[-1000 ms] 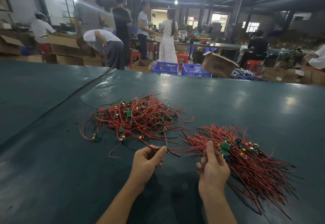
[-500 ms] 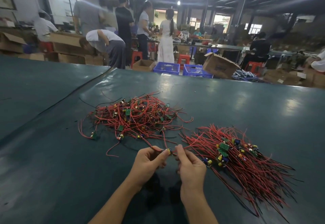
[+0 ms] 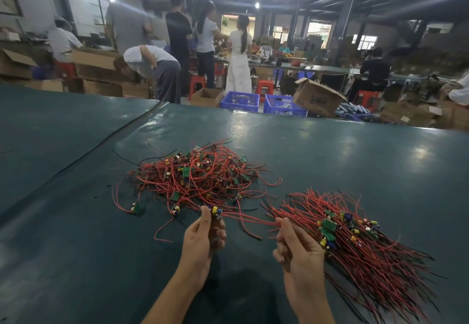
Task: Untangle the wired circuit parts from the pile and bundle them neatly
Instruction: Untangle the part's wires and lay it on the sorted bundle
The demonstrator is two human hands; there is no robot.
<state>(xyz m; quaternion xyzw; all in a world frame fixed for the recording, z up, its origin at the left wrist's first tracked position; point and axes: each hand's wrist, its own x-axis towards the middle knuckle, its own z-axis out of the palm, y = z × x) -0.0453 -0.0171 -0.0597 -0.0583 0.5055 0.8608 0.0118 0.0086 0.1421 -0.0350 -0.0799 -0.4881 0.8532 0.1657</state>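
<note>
Head cam: the hands have pulled apart since half a second ago, when they met over one part. The left hand (image 3: 203,240) pinches a small circuit board (image 3: 215,211) with yellow components at the near edge of the tangled pile (image 3: 195,179). The right hand (image 3: 297,250) pinches its red wire (image 3: 248,218), now stretched between them, just beside the straightened bundle (image 3: 355,242). Both heaps lie on the dark green table (image 3: 330,151).
</note>
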